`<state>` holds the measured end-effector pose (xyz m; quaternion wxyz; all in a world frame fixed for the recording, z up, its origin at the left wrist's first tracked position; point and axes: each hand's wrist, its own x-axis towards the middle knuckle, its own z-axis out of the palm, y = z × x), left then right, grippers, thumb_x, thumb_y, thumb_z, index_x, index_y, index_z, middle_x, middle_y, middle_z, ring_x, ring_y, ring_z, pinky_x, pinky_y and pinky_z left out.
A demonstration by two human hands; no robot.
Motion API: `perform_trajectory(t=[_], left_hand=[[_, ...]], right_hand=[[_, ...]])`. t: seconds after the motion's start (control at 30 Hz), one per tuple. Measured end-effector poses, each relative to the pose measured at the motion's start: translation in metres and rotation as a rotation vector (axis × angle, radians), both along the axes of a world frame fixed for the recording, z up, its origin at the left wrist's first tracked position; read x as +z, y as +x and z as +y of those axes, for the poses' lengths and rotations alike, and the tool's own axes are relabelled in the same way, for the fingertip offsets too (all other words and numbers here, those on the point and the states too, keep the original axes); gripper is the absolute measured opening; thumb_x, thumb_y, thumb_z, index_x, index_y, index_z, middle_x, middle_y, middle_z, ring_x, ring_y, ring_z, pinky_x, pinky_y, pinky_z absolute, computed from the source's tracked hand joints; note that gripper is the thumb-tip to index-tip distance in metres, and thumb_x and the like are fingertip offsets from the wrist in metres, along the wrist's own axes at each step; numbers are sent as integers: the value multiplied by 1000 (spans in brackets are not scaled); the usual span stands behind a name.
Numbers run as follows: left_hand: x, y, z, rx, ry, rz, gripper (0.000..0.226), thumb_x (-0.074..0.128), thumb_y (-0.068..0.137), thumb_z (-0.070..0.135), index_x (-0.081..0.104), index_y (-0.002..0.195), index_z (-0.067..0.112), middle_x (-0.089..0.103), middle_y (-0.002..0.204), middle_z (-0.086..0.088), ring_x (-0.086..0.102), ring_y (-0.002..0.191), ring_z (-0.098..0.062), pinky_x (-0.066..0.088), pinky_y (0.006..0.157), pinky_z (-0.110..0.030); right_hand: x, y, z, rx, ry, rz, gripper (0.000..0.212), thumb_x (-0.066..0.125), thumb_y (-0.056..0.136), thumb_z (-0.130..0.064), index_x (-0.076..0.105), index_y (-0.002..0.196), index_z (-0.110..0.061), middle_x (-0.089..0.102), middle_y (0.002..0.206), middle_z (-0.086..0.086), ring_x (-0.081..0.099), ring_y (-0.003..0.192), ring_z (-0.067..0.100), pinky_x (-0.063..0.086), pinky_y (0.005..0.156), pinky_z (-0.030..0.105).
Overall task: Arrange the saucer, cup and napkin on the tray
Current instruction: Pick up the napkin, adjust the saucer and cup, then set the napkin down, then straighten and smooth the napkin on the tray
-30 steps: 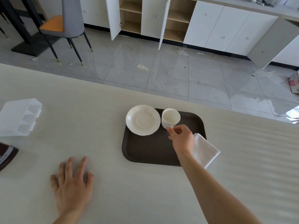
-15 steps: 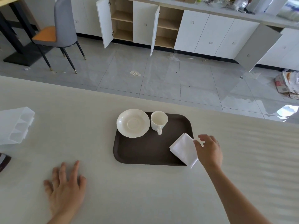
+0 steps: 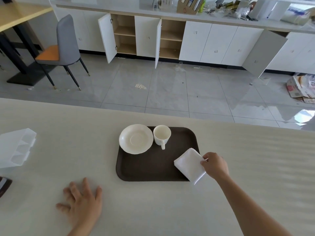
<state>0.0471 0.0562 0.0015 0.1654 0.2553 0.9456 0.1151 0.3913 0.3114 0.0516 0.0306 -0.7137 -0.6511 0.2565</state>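
Observation:
A dark brown tray [image 3: 150,167] lies on the pale table. A white saucer [image 3: 136,141] rests at its far left corner, overhanging the rim. Beside it on the tray stands an empty white cup [image 3: 161,136], handle toward me. A folded white napkin [image 3: 189,165] lies across the tray's near right corner, partly off the rim. My right hand [image 3: 215,165] pinches the napkin's right edge. My left hand [image 3: 83,202] rests flat on the table, fingers spread, well left of the tray and holding nothing.
A clear plastic organiser [image 3: 16,148] sits at the table's left edge, with a dark object [image 3: 4,184] below it. The table's far edge [image 3: 153,113] runs just beyond the tray. Beyond it are floor, open cabinets and a grey chair [image 3: 64,48].
My right hand left the cup, moved right to the napkin and took hold of its edge. The napkin now lies further onto the tray. The left hand stayed flat.

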Motion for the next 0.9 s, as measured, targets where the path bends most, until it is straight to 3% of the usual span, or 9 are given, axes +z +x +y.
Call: perform_trajectory(t=[0.07, 0.17, 0.33, 0.43, 0.57, 0.63, 0.7, 0.8, 0.9], left_hand=[[3, 4, 0, -28, 28, 5, 99, 17, 74, 70, 43, 145, 7, 25, 155, -34, 15, 146, -51, 4, 108, -76], [6, 8, 1, -53, 63, 18, 128, -11, 63, 89, 43, 145, 6, 25, 155, -34, 16, 145, -52, 2, 108, -76], [9, 10, 2, -50, 92, 39, 128, -13, 65, 88, 44, 144, 6, 25, 155, -33, 17, 145, -51, 3, 109, -76], [10, 13, 4, -95, 117, 42, 115, -1, 77, 83, 51, 137, 0, 31, 150, -38, 25, 140, -58, 4, 104, -80], [12, 11, 14, -19, 122, 58, 87, 38, 73, 58, 53, 136, 1, 38, 146, -36, 29, 140, -53, 15, 106, -77], [16, 19, 27, -207, 189, 122, 71, 44, 71, 45, 63, 124, 1, 56, 128, -32, 49, 123, -53, 37, 96, -68], [21, 43, 45, -405, 280, 170, 50, 48, 75, 37, 71, 108, 7, 65, 106, -18, 62, 99, -44, 50, 82, -56], [30, 86, 79, -613, 408, 112, 25, 71, 75, 21, 73, 99, 13, 65, 91, -3, 65, 81, -30, 54, 71, -43], [35, 118, 108, -752, 398, 28, 31, 74, 80, 25, 70, 109, 16, 63, 90, 0, 61, 79, -23, 52, 71, -37]], right_hand=[[-1, -2, -5, -91, 24, 98, 14, 64, 84, -15, 72, 94, -17, 72, 83, 3, 65, 75, 27, 44, 57, 27], [-5, -10, -14, -241, 58, 230, 10, 65, 85, -16, 70, 93, -16, 73, 86, 3, 68, 76, 28, 55, 69, 34], [-12, -31, -29, -279, 110, 303, 2, 64, 86, -20, 63, 84, -19, 71, 79, -1, 69, 71, 25, 59, 70, 38], [-13, -37, -30, -219, 87, 264, 7, 63, 88, -25, 59, 84, -20, 69, 78, -2, 69, 69, 23, 58, 66, 36], [-11, -33, -26, -129, 85, 144, 13, 64, 86, -31, 57, 81, -21, 64, 72, -4, 59, 65, 15, 41, 51, 27], [-10, -29, -25, -82, 107, 100, 15, 64, 85, -32, 56, 81, -21, 63, 70, -5, 56, 63, 13, 37, 50, 27], [-10, -25, -24, -53, 127, 79, 15, 65, 85, -30, 58, 80, -19, 62, 70, -5, 56, 62, 14, 38, 51, 27], [-9, -18, -23, -18, 127, 72, 11, 66, 82, -25, 60, 76, -18, 62, 71, -4, 58, 63, 16, 41, 52, 26], [-9, -11, -22, 43, 137, 58, 3, 66, 81, -20, 63, 80, -20, 62, 78, -5, 57, 67, 16, 37, 51, 23]])
